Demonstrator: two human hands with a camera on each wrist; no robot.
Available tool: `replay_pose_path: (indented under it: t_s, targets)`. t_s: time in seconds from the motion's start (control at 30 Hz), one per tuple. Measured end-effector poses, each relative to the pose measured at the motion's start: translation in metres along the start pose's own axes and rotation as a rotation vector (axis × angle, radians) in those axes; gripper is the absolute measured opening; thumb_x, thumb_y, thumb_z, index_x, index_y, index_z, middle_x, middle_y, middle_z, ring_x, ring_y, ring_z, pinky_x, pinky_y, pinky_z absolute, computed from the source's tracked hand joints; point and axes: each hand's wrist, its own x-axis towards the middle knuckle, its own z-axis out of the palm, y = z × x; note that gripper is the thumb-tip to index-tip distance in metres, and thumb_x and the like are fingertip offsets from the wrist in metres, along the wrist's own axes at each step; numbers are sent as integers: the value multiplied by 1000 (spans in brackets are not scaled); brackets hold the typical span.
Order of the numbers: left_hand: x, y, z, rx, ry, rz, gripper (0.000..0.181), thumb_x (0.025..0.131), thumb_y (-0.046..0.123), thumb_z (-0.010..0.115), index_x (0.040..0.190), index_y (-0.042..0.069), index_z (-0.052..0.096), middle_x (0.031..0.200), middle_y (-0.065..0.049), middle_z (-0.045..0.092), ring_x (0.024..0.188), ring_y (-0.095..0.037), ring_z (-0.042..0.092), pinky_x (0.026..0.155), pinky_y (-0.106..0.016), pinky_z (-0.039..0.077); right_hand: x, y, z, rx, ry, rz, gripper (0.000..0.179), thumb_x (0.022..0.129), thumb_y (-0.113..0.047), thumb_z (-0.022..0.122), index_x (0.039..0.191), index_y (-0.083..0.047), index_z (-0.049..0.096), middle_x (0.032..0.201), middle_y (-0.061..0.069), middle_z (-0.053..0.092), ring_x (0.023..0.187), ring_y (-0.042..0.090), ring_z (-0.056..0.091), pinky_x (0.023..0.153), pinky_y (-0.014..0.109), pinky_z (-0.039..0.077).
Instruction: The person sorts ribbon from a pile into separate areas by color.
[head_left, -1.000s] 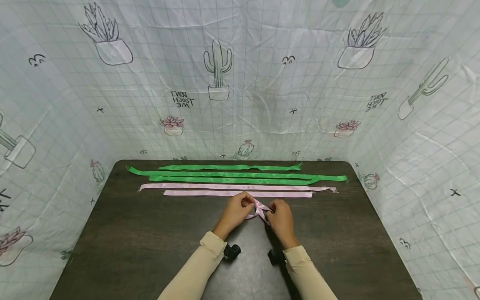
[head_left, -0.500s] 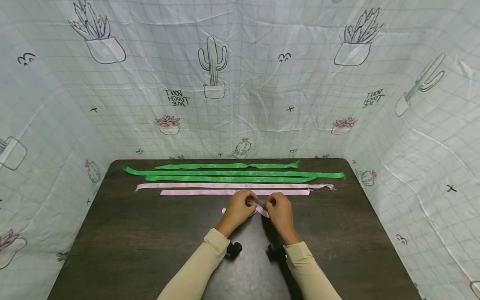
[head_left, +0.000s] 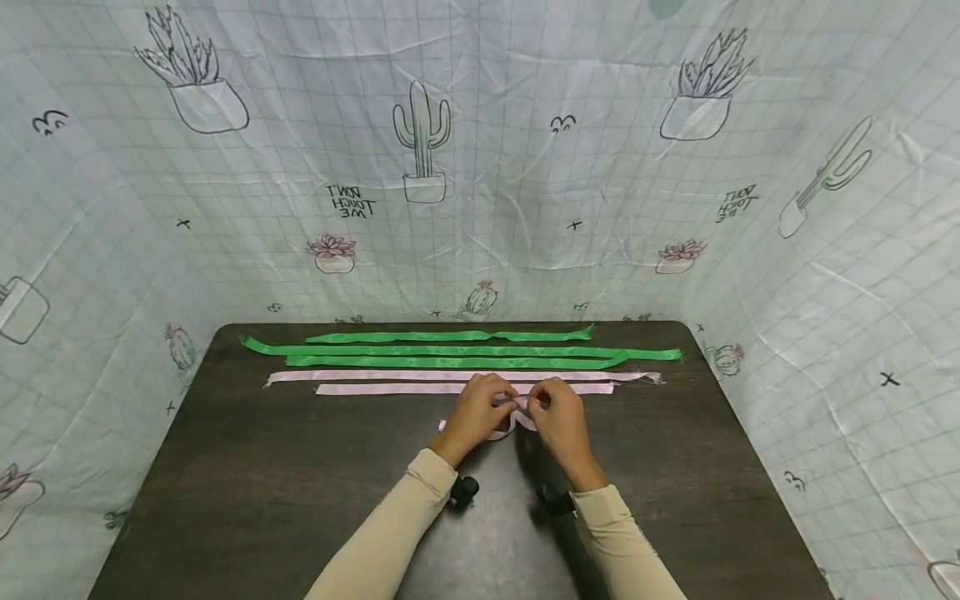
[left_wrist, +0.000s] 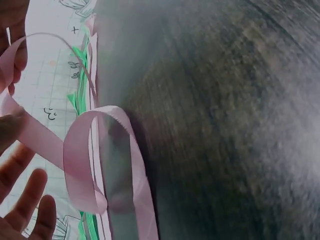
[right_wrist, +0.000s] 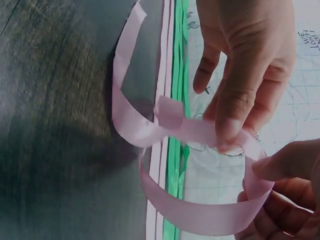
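Note:
A pink satin ribbon [right_wrist: 200,217] is bent into loops between my hands. My left hand [head_left: 480,410] pinches it between thumb and fingertips [right_wrist: 230,127]; its other fingers are spread in the left wrist view. Close beside it, my right hand [head_left: 558,421] pinches the ribbon too, its thumb [right_wrist: 280,167] pressing on the loop in the right wrist view. A curl of ribbon [left_wrist: 82,165] droops beneath the left hand, and one tail hangs down toward the table. A ribbon end [head_left: 441,425] shows just left of the left wrist. The fingertips partly hide the ribbon in the head view.
Two straight pink ribbons [head_left: 375,389] lie across the back of the dark wooden table [head_left: 247,500], just beyond my hands. Several green ribbons [head_left: 450,350] lie behind them. A cactus-printed cloth [head_left: 510,167] surrounds the table on the back and sides.
The pink ribbon has gone from a crossed shape between the hands to loops pinched close together. One end has come out to the left of the left hand. The head view has shifted slightly.

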Motion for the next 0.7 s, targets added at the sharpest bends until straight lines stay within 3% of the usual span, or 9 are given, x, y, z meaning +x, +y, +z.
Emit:
replay_pose_path:
  t_s: [0.27, 0.47, 0.7]
  targets:
    - [1, -2, -9, -42, -6, -25, 3, 93, 11, 80, 96, 9, 80, 95, -2, 78, 88, -16, 71, 81, -31, 57, 5, 0, -10, 18, 5, -50, 10, 80, 11, 72, 79, 1, 71, 80, 16, 69, 75, 24, 62, 70, 34, 51]
    - [1, 0, -20, -45, 51, -43, 6, 89, 5, 81, 92, 10, 80, 93, -3, 79, 86, -18, 73, 77, -29, 57, 9, -2, -14, -38, 4, -99, 11, 82, 11, 73, 79, 0, 70, 80, 15, 68, 75, 25, 61, 69, 36, 50]
    - [-3, -1, -29, -96, 147, -19, 9, 95, 2, 72, 97, 6, 81, 96, -8, 76, 88, -22, 71, 80, -35, 59, 13, -6, -17, -71, -10, -107, 9, 83, 11, 71, 82, 2, 72, 84, 16, 70, 80, 31, 64, 74, 45, 52]
